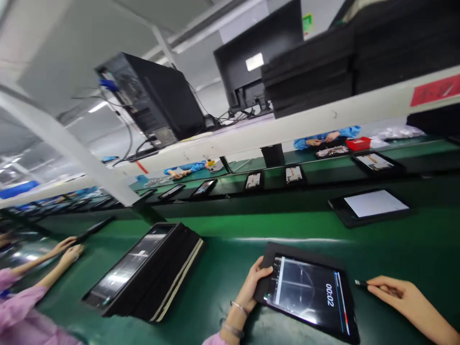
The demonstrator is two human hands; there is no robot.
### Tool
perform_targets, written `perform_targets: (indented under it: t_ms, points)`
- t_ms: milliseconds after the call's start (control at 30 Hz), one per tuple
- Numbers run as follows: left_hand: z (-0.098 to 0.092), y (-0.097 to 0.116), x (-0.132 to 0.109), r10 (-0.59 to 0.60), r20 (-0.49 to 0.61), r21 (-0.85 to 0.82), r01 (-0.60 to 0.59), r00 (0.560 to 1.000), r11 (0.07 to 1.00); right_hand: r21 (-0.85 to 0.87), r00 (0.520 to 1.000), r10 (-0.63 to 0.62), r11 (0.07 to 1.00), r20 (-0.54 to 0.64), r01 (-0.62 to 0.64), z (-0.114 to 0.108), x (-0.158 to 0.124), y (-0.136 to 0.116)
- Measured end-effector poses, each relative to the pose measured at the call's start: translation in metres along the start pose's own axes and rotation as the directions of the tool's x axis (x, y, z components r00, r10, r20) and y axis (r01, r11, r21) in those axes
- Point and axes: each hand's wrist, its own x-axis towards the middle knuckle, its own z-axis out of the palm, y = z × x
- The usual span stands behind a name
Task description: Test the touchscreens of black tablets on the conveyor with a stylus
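Observation:
My left hand (253,285) grips the left edge of a black tray holding a tablet (309,294) that lies on the green bench mat (230,268); its lit screen reads 00:02. My right hand (391,290) is to the right of the tablet, fingers pinched on a thin dark stylus-like tool (361,283) whose tip points at the tablet's right edge, a little apart from it.
A stack of black trays with a tablet on top (143,273) lies to the left. A co-worker's hands in pink sleeves (64,251) reach in at far left. Another tablet (370,205) rests at the right; more tablets (253,180) ride the conveyor. Overhead shelf (287,127) carries a computer and monitor.

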Motion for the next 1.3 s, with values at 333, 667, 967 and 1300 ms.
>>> perform_targets:
  t_ms: [333,667,967,1300]
  points:
    - [-0.01,-0.004,0.008,0.308,-0.086,0.492,-0.229,0.947,0.84,-0.104,0.995,-0.07,0.992,0.072,0.077,0.019,-0.013,-0.024]
    - [-0.003,-0.015,0.003,0.318,-0.092,0.591,-0.205,0.944,0.78,-0.122,0.986,-0.161,0.979,0.044,0.165,0.03,-0.017,-0.029]
    - [0.0,-0.014,-0.005,0.374,-0.028,0.632,-0.273,0.927,0.725,-0.273,0.918,-0.391,0.878,0.066,0.394,0.033,-0.019,-0.032]
    - [0.008,-0.017,0.0,0.361,-0.056,0.571,-0.267,0.931,0.776,-0.481,0.867,-0.452,0.724,0.211,0.494,0.039,-0.039,-0.054]
